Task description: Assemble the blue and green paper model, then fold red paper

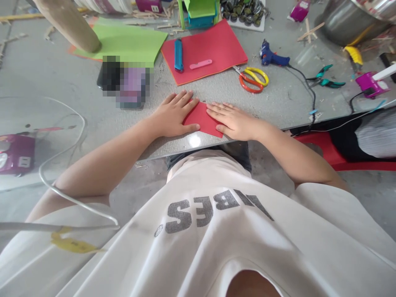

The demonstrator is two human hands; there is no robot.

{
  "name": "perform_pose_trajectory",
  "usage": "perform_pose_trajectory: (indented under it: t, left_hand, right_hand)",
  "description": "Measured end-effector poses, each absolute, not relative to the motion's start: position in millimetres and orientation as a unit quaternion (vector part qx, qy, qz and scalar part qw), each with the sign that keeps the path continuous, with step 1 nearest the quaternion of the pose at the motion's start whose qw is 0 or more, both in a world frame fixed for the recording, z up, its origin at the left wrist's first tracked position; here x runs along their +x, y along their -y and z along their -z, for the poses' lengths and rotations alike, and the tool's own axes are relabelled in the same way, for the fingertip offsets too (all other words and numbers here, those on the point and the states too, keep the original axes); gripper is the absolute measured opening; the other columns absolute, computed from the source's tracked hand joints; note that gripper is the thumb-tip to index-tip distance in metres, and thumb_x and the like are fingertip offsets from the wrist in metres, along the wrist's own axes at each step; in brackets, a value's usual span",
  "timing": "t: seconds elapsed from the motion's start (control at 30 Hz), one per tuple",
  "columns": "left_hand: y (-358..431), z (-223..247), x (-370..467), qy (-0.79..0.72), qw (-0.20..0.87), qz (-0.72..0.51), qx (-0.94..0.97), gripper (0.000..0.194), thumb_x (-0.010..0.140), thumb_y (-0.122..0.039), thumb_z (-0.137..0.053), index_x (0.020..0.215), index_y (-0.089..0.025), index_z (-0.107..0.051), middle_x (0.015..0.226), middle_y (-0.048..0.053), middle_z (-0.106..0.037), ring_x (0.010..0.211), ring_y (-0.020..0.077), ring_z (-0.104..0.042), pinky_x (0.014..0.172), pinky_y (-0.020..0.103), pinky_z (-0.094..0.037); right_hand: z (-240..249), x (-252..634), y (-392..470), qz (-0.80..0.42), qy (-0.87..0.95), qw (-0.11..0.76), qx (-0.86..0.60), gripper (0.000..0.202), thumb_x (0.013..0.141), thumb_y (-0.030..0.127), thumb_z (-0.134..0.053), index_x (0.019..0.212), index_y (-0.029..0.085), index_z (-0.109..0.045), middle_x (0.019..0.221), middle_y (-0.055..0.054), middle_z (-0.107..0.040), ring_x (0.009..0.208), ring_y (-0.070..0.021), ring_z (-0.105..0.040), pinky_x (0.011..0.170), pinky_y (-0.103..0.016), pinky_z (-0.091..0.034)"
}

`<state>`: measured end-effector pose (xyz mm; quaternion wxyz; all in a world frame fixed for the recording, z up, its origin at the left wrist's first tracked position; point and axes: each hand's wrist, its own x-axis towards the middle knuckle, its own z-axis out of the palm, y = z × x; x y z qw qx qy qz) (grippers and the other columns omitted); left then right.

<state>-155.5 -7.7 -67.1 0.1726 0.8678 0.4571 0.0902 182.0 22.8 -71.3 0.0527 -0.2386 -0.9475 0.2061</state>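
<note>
A small piece of red paper (pixel 204 119) lies flat on the grey table (pixel 235 88) near its front edge. On its left side rests my left hand (pixel 177 115), fingers spread, with fingertips and thumb on the paper. My right hand (pixel 233 120) lies flat on the paper's right side, its fingers extended and slightly apart. Beyond my hands are larger red sheets (pixel 213 45), carrying a blue cutter (pixel 178 55) and a pink tool (pixel 201 64). Scissors with red and yellow handles (pixel 255 80) touch the sheets' right corner.
Green sheets (pixel 130 41) and two blurred-out items lie at the back left. A blue glue gun (pixel 274 57), green-handled pliers (pixel 329 78) and a metal pot (pixel 346 22) are on the right. A white cable (pixel 82 123) hangs across the left side.
</note>
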Motion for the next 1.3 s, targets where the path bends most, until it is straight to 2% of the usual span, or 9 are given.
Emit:
perform_pose_trajectory:
  t: [0.37,0.57,0.73,0.9,0.97,1.03,1.1,1.2,1.3]
  left_hand:
    - [16.4,53.7,-147.9,-0.476,0.135,-0.006,0.869,0.123,0.112,-0.096,-0.037,0.2,-0.013,-0.01,0.208,0.023,-0.009,0.194,0.049,-0.009,0.157,0.065,-0.004]
    - [19.2,49.3,-143.0,-0.49,0.123,-0.005,0.863,0.124,0.111,-0.097,-0.04,0.198,-0.011,-0.021,0.207,0.026,-0.011,0.193,0.0527,-0.012,0.156,0.067,-0.007]
    - [18.1,56.9,-145.8,-0.471,0.128,-0.022,0.873,0.124,0.108,-0.099,-0.049,0.199,-0.018,-0.025,0.207,0.026,-0.012,0.192,0.0559,-0.011,0.153,0.078,-0.004]
    - [18.8,53.7,-150.1,-0.41,0.159,-0.085,0.894,0.125,0.099,-0.111,-0.049,0.191,-0.027,-0.049,0.205,0.022,-0.025,0.191,0.0622,-0.009,0.146,0.091,0.007]
    - [24.4,40.2,-148.7,-0.344,0.204,-0.129,0.908,0.131,0.093,-0.119,-0.041,0.183,-0.027,-0.062,0.2,0.023,-0.039,0.188,0.0623,-0.023,0.149,0.088,-0.005]
    - [33.0,23.1,-145.0,-0.278,0.273,-0.18,0.903,0.134,0.092,-0.121,-0.037,0.174,-0.021,-0.071,0.18,0.026,-0.067,0.168,0.0546,-0.062,0.143,0.07,-0.042]
    - [42.5,8.7,-139.7,-0.291,0.315,-0.235,0.872,0.116,0.098,-0.113,-0.051,0.151,-0.015,-0.083,0.135,0.02,-0.09,0.118,0.0365,-0.086,0.107,0.044,-0.066]
    - [52.6,0.3,-131.5,-0.396,0.305,-0.341,0.796,0.076,0.105,-0.091,-0.071,0.103,-0.016,-0.086,0.086,0.005,-0.083,0.075,0.0202,-0.071,0.073,0.031,-0.056]
    - [53.4,5.3,-125.2,-0.42,0.399,-0.427,0.694,0.069,0.097,-0.087,-0.08,0.097,-0.018,-0.081,0.09,0.006,-0.085,0.079,0.0228,-0.075,0.068,0.031,-0.059]
  right_hand:
    - [49.0,208.5,27.0,-0.156,0.941,0.025,-0.3,0.093,0.119,0.062,-0.063,0.195,0.014,-0.038,0.203,-0.019,-0.031,0.191,-0.0428,-0.031,0.157,-0.071,-0.03]
    - [48.8,226.7,50.8,-0.091,0.94,0.068,-0.322,0.077,0.118,0.046,-0.068,0.185,0.008,-0.055,0.194,-0.022,-0.049,0.182,-0.0424,-0.05,0.15,-0.068,-0.046]
    - [64.8,225.4,56.8,0.01,0.939,0.172,-0.297,0.041,0.114,0.029,-0.07,0.15,0.016,-0.086,0.142,-0.02,-0.089,0.124,-0.039,-0.082,0.105,-0.061,-0.07]
    - [66.4,208.8,64.6,0.111,0.924,0.317,-0.184,0.023,0.113,0.012,-0.068,0.113,0.019,-0.09,0.1,-0.01,-0.087,0.097,-0.026,-0.075,0.082,-0.042,-0.057]
    - [54.6,200.1,65.0,0.081,0.913,0.358,-0.178,0.021,0.115,0.017,-0.07,0.103,0.021,-0.086,0.094,-0.007,-0.084,0.09,-0.0225,-0.073,0.078,-0.04,-0.054]
    - [35.1,190.1,59.9,0.008,0.895,0.402,-0.194,0.027,0.119,0.028,-0.072,0.093,0.022,-0.079,0.089,-0.005,-0.08,0.079,-0.0187,-0.068,0.072,-0.037,-0.052]
    - [10.4,178.2,47.6,-0.077,0.865,0.45,-0.211,0.036,0.118,0.038,-0.076,0.086,0.023,-0.071,0.085,-0.003,-0.076,0.076,-0.0172,-0.066,0.07,-0.036,-0.051]
    - [-24.8,154.1,16.6,-0.168,0.818,0.495,-0.242,0.053,0.114,0.06,-0.079,0.078,0.024,-0.064,0.079,-0.001,-0.065,0.073,-0.0167,-0.058,0.072,-0.036,-0.049]
    - [-41.0,121.1,-21.9,-0.281,0.766,0.509,-0.273,0.062,0.106,0.076,-0.085,0.078,0.024,-0.065,0.076,0.001,-0.056,0.073,-0.0148,-0.052,0.071,-0.033,-0.047]
